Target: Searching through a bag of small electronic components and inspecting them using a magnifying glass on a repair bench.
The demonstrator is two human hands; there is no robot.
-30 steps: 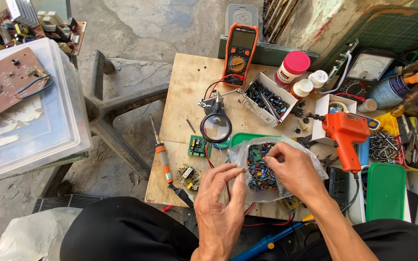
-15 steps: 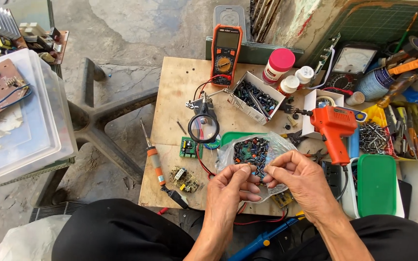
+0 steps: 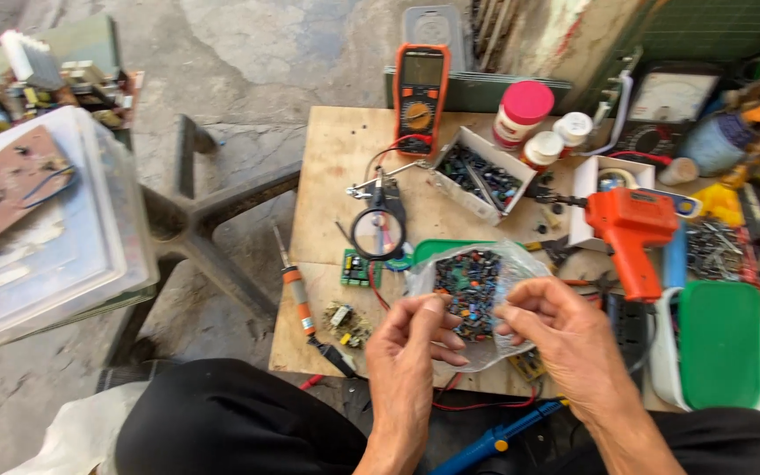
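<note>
Lifted a little higher and drawn closer together than half a second ago, both hands now pinching the bag point(image 3: 477, 295) from either side. Left hand point(image 3: 411, 356) raised from the lap, back toward the camera, thumb and forefinger closed on the bag's left edge, remaining fingers curled. Right hand point(image 3: 565, 343) angled in from the right, fingertips gripping the bag's right edge, wrist bent slightly inward. Bag held just above the near edge of the wooden board point(image 3: 336, 176), in front of a green lid point(image 3: 437, 249).

Bag's lower part hidden behind the fingers; contents only readable as a dense jumble of small dark, blue and red electronic parts. Right forearm cut off at the bottom edge. Small items by the left hand too tiny to identify beyond a green circuit board point(image 3: 359, 268).

Bag of thin, crinkled, clear plastic, glinting in the sun. Board pale, flat plywood. Behind it, an orange multimeter point(image 3: 421, 92) standing upright, a round magnifier point(image 3: 378, 230) on a clip stand, a white tray point(image 3: 475, 171) of dark components. Orange pistol-shaped tool point(image 3: 631, 233) to the right, a screwdriver point(image 3: 295, 288) with orange handle lying to the left.
</note>
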